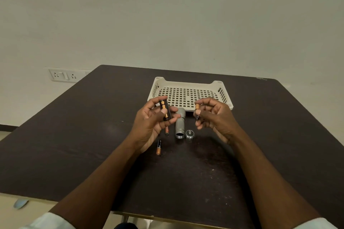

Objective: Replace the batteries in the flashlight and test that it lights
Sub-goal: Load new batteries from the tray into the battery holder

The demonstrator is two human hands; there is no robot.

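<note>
Overhead, the left hand (152, 117) grips a black battery holder (165, 110), upright with one cell loaded. Beside it, the right hand (214, 115) pinches a loose AAA battery (197, 111), also upright. Between and below them, the open grey flashlight (180, 124) lies lengthwise on the dark table (260, 135), its tail cap (189, 134) beside two spare batteries (158, 147).

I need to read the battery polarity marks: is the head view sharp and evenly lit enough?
Head view: soft, even light, no glare; wide-angle bending at the table edges. The battery holder in the left hand and the battery in the right hand are too small and soft to read markings.
</note>
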